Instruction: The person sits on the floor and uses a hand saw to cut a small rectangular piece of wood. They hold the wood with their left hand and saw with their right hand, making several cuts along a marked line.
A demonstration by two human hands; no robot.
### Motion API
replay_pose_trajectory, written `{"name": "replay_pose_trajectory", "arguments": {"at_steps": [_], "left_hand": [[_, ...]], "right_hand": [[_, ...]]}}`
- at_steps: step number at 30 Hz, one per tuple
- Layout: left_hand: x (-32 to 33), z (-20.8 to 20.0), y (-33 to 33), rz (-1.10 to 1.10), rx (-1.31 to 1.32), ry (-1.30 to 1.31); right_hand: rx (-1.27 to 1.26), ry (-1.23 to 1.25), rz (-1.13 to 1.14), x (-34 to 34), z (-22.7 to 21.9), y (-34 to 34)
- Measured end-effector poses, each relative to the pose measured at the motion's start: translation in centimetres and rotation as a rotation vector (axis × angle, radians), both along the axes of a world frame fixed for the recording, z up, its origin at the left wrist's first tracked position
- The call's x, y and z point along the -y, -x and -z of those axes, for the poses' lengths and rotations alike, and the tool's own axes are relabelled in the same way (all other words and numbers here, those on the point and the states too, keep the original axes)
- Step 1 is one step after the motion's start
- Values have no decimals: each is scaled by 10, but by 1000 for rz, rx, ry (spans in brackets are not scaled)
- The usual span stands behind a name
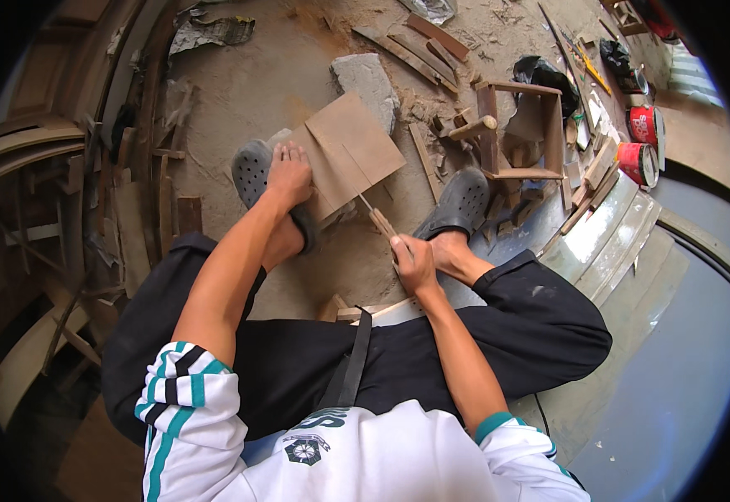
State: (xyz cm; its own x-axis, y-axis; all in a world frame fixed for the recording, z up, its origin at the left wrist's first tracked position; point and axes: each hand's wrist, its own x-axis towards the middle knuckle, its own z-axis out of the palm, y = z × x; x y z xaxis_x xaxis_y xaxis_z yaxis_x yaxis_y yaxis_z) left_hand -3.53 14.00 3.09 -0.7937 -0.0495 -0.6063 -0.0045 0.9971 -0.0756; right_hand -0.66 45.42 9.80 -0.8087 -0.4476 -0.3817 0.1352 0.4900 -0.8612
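Note:
A thin brown wooden board (361, 142) lies between my feet, with a narrow cut line running in from its near edge. My left hand (290, 173) lies on the board's left side, fingers stretched over it and pressing down. My right hand (413, 263) is closed around the wooden handle of a handsaw (381, 222). The saw's thin metal blade shows edge-on at the near edge of the board, in line with the cut. What supports the board from below is mostly hidden.
A grey stone slab (367, 84) sits just beyond the board. To the right stand a wooden frame (520, 130) and red cans (637, 163). Wood strips (411, 54) lie farther off. Stacked timber (56, 151) lines the left side. My grey clogs (465, 201) flank the board.

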Motion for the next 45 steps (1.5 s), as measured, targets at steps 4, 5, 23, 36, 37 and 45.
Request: {"name": "replay_pose_trajectory", "arguments": {"at_steps": [4,5,23,36,37,45], "left_hand": [[2,0,-1,15,17,18],[4,-3,0,9,12,24],[-3,-8,-1,43,25,67],[-1,-1,-7,6,-5,41],[-1,-1,-8,-1,-9,40],[-3,-5,-1,8,-20,15]], "right_hand": [[-26,3,6,18,-17,-9],[-32,-1,0,23,-27,-8],[-1,-15,-3,-3,-44,-16],[45,-19,-21,-7,-47,-15],[37,-4,-24,-4,-41,-11],[-36,8,10,66,12,24]]}}
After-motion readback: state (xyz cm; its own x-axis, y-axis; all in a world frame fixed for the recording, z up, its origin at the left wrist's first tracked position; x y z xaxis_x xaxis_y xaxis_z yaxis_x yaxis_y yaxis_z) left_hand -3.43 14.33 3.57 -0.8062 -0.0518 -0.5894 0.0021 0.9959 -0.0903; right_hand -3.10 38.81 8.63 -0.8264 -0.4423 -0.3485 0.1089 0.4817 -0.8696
